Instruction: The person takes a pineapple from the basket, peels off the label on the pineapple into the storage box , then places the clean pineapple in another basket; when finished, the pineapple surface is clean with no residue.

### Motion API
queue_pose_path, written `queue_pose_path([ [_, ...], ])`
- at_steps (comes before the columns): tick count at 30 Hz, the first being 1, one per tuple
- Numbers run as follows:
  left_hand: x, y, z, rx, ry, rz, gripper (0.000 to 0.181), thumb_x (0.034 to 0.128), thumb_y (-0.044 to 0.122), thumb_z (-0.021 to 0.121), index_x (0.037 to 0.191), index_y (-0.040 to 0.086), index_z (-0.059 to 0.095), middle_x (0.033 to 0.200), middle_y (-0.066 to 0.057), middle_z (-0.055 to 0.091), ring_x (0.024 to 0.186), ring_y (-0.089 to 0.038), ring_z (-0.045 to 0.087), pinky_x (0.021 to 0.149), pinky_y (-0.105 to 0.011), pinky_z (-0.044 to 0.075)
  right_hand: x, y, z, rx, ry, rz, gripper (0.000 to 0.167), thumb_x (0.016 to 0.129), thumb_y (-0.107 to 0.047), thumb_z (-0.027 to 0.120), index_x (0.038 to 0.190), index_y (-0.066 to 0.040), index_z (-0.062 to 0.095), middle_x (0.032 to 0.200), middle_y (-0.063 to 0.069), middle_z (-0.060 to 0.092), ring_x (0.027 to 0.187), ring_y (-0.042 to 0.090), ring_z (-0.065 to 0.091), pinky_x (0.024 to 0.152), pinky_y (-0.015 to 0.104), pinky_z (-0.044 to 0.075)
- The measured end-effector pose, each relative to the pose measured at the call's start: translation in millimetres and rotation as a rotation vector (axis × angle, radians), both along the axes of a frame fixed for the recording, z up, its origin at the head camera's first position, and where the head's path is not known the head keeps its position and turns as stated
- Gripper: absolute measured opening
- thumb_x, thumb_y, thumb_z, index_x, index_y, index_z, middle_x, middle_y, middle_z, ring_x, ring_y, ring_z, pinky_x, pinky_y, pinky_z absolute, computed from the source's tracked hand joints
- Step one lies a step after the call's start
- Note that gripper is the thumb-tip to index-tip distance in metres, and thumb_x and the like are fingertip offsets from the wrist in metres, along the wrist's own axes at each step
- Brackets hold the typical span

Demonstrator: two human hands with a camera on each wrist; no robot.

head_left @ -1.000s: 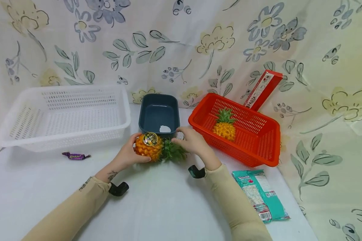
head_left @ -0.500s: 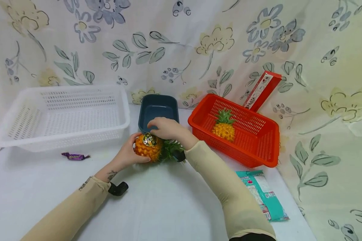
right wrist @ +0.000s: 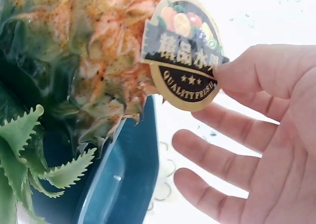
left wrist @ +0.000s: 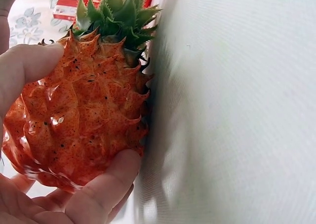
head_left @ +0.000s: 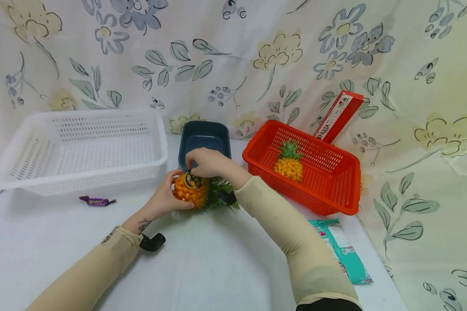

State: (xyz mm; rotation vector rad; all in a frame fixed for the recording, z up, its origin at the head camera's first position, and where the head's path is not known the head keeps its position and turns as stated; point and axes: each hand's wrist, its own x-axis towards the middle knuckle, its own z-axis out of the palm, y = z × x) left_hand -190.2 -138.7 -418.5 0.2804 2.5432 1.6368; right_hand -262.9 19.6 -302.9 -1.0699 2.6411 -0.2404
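Note:
An orange pineapple (head_left: 187,196) with a green crown (left wrist: 118,14) lies on its side on the white tablecloth, its crown pointing right. My left hand (head_left: 164,196) grips its body from the left, the thumb and fingers spread round it in the left wrist view. On the skin sits an oval black-and-gold fruit sticker (right wrist: 185,41) with "QUALITY FRESH" printed on it. My right hand (head_left: 213,164) reaches over the pineapple and pinches the sticker's edge between thumb and index finger; its other fingers (right wrist: 212,155) are spread. Part of the sticker appears lifted off the skin.
Just behind the pineapple is a dark blue tub (head_left: 182,149). A white basket (head_left: 81,181) stands left, with a purple candy (head_left: 97,201) before it. A red basket (head_left: 336,203) at right holds another pineapple (head_left: 289,168); a pasta box (head_left: 339,116) and turquoise packet (head_left: 348,255) lie nearby.
My right hand has moved left from beside the crown to the sticker and now pinches its edge. The left hand has kept its grip on the pineapple.

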Motion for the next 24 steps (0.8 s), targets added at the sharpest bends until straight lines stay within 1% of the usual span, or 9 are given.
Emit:
queue_pose_path([
  [4, -1.0, 0.1, -0.7, 0.007, -0.005, -0.004, 0.099, 0.0651, 0.02, 0.084, 0.14, 0.014, 0.02, 0.139, -0.024, 0.03, 0.114, -0.037, 0.048, 0.091, -0.047, 0.044, 6.3, 5.2, 5.4, -0.007, 0.05, 0.032, 0.006, 0.086, -0.02, 0.061, 0.091, -0.017, 0.061, 0.104, 0.0, 0.059, 0.089, 0.015, 0.049, 0.072, 0.029, 0.046],
  [7, -2.3, -0.2, -1.3, 0.025, -0.011, -0.012, 0.098, 0.0658, 0.018, 0.084, 0.14, 0.014, 0.02, 0.138, -0.023, 0.03, 0.109, -0.036, 0.051, 0.089, -0.044, 0.046, 11.8, 12.3, 7.1, -0.039, 0.09, 0.059, 0.005, 0.086, -0.02, 0.061, 0.09, -0.017, 0.061, 0.102, -0.001, 0.058, 0.088, 0.015, 0.049, 0.07, 0.028, 0.045],
  [10, -3.6, -0.8, -1.8, 0.036, -0.017, -0.018, 0.097, 0.0663, 0.018, 0.083, 0.139, 0.014, 0.02, 0.137, -0.023, 0.031, 0.105, -0.035, 0.053, 0.087, -0.041, 0.048, 16.8, 22.3, 5.5, -0.111, 0.125, 0.09, 0.004, 0.085, -0.018, 0.06, 0.089, -0.016, 0.061, 0.104, -0.003, 0.057, 0.09, 0.014, 0.05, 0.073, 0.026, 0.046],
  [12, -4.4, -1.1, -2.0, 0.041, -0.024, -0.019, 0.097, 0.0664, 0.018, 0.083, 0.139, 0.015, 0.02, 0.137, -0.022, 0.031, 0.103, -0.035, 0.054, 0.086, -0.04, 0.048, 20.9, 30.2, 4.4, -0.174, 0.149, 0.118, 0.003, 0.085, -0.016, 0.059, 0.087, -0.016, 0.061, 0.11, -0.003, 0.058, 0.096, 0.014, 0.051, 0.077, 0.024, 0.047],
  [14, -5.1, -1.2, -2.2, 0.048, -0.032, -0.018, 0.097, 0.0663, 0.019, 0.083, 0.139, 0.016, 0.02, 0.137, -0.022, 0.031, 0.102, -0.035, 0.054, 0.085, -0.04, 0.048, 23.8, 38.3, 2.9, -0.256, 0.195, 0.16, 0.005, 0.083, -0.012, 0.058, 0.084, -0.014, 0.063, 0.114, -0.002, 0.059, 0.102, 0.015, 0.052, 0.083, 0.024, 0.048],
  [16, -5.7, -1.2, -2.5, 0.064, -0.042, -0.015, 0.097, 0.066, 0.018, 0.084, 0.139, 0.016, 0.02, 0.137, -0.021, 0.031, 0.103, -0.035, 0.053, 0.086, -0.04, 0.047, 24.5, 45.0, 2.2, -0.337, 0.281, 0.211, 0.005, 0.082, -0.01, 0.058, 0.082, -0.012, 0.063, 0.115, 0.001, 0.062, 0.105, 0.016, 0.053, 0.087, 0.024, 0.047],
  [19, -5.9, -1.0, -3.2, 0.088, -0.054, -0.011, 0.097, 0.0658, 0.016, 0.084, 0.139, 0.016, 0.02, 0.137, -0.021, 0.03, 0.103, -0.036, 0.051, 0.087, -0.04, 0.046, 19.1, 50.6, 2.6, -0.454, 0.472, 0.249, 0.005, 0.081, -0.007, 0.06, 0.08, -0.008, 0.065, 0.106, 0.005, 0.065, 0.098, 0.019, 0.056, 0.087, 0.025, 0.048],
  [22, -5.3, -1.1, -4.3, 0.107, -0.064, -0.001, 0.097, 0.0655, 0.013, 0.083, 0.139, 0.016, 0.021, 0.136, -0.022, 0.03, 0.103, -0.036, 0.05, 0.087, -0.04, 0.045, 6.8, 49.7, 6.4, -0.497, 0.646, 0.214, 0.005, 0.081, -0.006, 0.061, 0.078, -0.006, 0.065, 0.096, 0.007, 0.066, 0.088, 0.021, 0.058, 0.08, 0.026, 0.049],
  [24, -4.3, -1.1, -5.0, 0.107, -0.067, 0.003, 0.097, 0.0659, 0.013, 0.083, 0.14, 0.015, 0.02, 0.136, -0.022, 0.03, 0.103, -0.036, 0.05, 0.086, -0.04, 0.045, -3.0, 46.7, 10.2, -0.471, 0.7, 0.161, 0.008, 0.082, -0.004, 0.059, 0.08, -0.006, 0.066, 0.092, 0.007, 0.066, 0.083, 0.022, 0.059, 0.075, 0.028, 0.05],
])
